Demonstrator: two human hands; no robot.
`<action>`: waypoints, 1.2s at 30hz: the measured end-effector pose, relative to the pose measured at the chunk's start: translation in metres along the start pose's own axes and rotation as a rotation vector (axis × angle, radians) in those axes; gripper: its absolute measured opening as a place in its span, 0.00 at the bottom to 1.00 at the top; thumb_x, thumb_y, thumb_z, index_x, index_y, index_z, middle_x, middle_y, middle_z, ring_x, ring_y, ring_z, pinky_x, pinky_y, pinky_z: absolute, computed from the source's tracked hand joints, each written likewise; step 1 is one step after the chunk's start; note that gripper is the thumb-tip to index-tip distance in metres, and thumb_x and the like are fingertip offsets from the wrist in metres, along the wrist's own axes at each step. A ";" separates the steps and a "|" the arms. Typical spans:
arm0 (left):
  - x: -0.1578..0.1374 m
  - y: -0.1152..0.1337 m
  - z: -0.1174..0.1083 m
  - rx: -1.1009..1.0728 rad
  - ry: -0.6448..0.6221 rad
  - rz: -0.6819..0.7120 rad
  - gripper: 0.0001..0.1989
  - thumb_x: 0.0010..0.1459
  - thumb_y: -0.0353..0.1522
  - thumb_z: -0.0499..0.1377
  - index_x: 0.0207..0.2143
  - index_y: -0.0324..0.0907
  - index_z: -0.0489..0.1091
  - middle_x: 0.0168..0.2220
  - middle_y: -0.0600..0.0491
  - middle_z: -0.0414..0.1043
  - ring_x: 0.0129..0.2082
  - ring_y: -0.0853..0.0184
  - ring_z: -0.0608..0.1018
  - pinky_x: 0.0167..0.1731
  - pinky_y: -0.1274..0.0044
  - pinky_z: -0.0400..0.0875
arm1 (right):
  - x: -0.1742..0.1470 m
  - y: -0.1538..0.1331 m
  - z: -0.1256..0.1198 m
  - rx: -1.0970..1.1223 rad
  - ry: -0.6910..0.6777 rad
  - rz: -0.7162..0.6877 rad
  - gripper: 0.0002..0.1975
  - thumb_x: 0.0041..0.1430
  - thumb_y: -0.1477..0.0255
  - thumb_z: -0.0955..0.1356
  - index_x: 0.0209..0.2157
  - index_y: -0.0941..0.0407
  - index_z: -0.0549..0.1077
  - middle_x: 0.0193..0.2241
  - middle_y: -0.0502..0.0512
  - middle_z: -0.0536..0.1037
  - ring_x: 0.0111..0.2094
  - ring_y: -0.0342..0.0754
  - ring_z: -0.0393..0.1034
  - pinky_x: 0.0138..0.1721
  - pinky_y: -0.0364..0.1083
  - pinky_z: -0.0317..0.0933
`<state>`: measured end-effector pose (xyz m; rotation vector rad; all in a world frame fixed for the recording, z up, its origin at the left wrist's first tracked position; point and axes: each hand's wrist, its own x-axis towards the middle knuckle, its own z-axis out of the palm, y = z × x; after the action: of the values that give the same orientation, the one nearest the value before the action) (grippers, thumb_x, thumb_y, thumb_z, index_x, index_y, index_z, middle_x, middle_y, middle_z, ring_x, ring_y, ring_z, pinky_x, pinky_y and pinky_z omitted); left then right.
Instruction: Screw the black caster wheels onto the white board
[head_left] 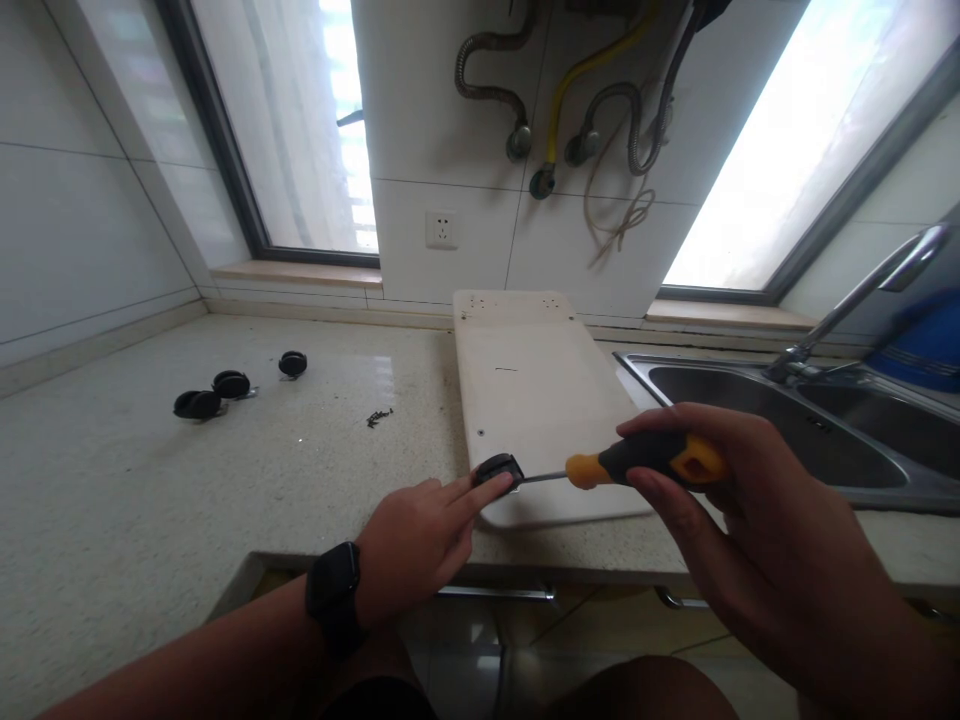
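A white board [536, 385] with rounded corners lies flat on the counter, small holes showing near its far corners. At its near left corner sits a black caster wheel [496, 466], gripped by the fingers of my left hand [420, 525]. My right hand [750, 520] is wrapped round the yellow and black handle of a screwdriver [637, 460]. The screwdriver's shaft points left, and its tip reaches the caster's base beside my left fingers. Whether the tip sits in a screw is too small to tell.
On the left of the counter [285, 500] stand several loose black casters [231, 384]. A small pile of dark screws [379, 417] lies between them and the board. A steel sink [765, 430] with a tap [862, 295] is at the right. Hoses [491, 95] hang on the back wall.
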<state>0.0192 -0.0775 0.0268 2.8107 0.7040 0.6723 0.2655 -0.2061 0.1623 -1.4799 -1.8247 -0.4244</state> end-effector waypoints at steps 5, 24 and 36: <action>0.000 0.000 0.001 -0.031 0.016 -0.006 0.38 0.67 0.26 0.55 0.75 0.59 0.51 0.63 0.53 0.76 0.44 0.58 0.84 0.41 0.63 0.82 | 0.000 0.002 0.002 0.022 -0.038 -0.025 0.11 0.71 0.68 0.68 0.52 0.51 0.69 0.37 0.50 0.80 0.31 0.43 0.77 0.38 0.41 0.72; -0.003 0.000 0.001 -0.011 0.012 0.006 0.40 0.66 0.26 0.56 0.76 0.59 0.49 0.66 0.52 0.73 0.44 0.58 0.84 0.42 0.63 0.83 | 0.005 -0.010 0.002 -0.015 -0.115 -0.154 0.09 0.72 0.68 0.69 0.51 0.52 0.68 0.39 0.53 0.79 0.35 0.45 0.76 0.37 0.42 0.73; -0.002 -0.002 0.001 -0.050 -0.013 -0.003 0.41 0.66 0.25 0.55 0.76 0.61 0.48 0.66 0.52 0.73 0.41 0.60 0.83 0.40 0.65 0.81 | 0.012 -0.010 -0.009 0.220 -0.373 -0.165 0.25 0.72 0.75 0.66 0.65 0.41 0.64 0.55 0.50 0.81 0.50 0.47 0.81 0.49 0.44 0.75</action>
<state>0.0173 -0.0767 0.0242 2.7656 0.6798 0.6614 0.2584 -0.2068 0.1787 -1.3250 -2.2152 -0.0184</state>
